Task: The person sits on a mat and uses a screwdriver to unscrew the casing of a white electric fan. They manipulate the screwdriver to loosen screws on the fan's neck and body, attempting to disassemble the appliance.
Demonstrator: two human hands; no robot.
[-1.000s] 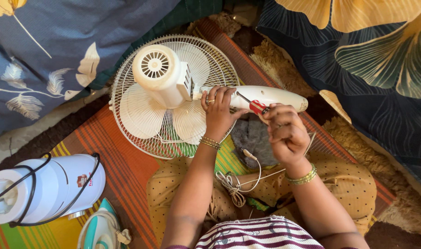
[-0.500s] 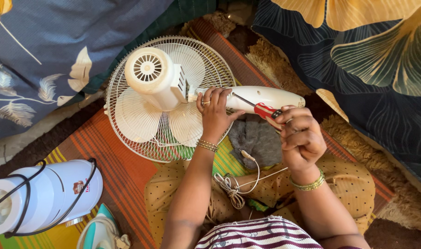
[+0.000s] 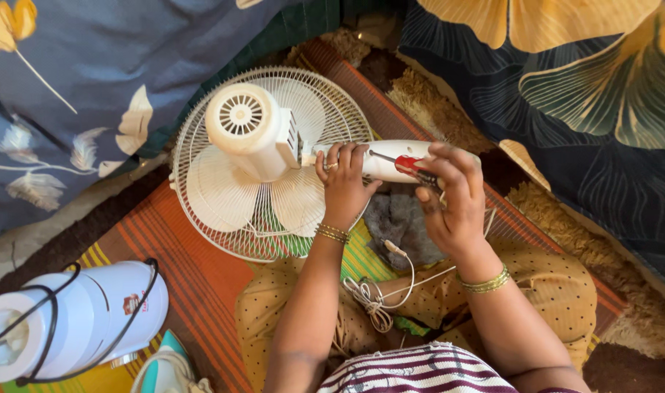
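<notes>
- Head view, centre: left hand (image 3: 345, 183) grips the white fan stem (image 3: 380, 160), at 3 o'clock of the fan motor housing (image 3: 249, 131).
- Right hand (image 3: 452, 196) holds a red-handled screwdriver (image 3: 405, 164), now resting on the stem rather than just above it.
- At 6 o'clock, the white cord (image 3: 380, 295) is unmoved.

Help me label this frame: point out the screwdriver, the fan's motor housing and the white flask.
screwdriver (image 3: 407, 164), head view, red handle.
motor housing (image 3: 247, 127), head view, vented rear cap.
white flask (image 3: 92, 320), head view, body side.
</notes>
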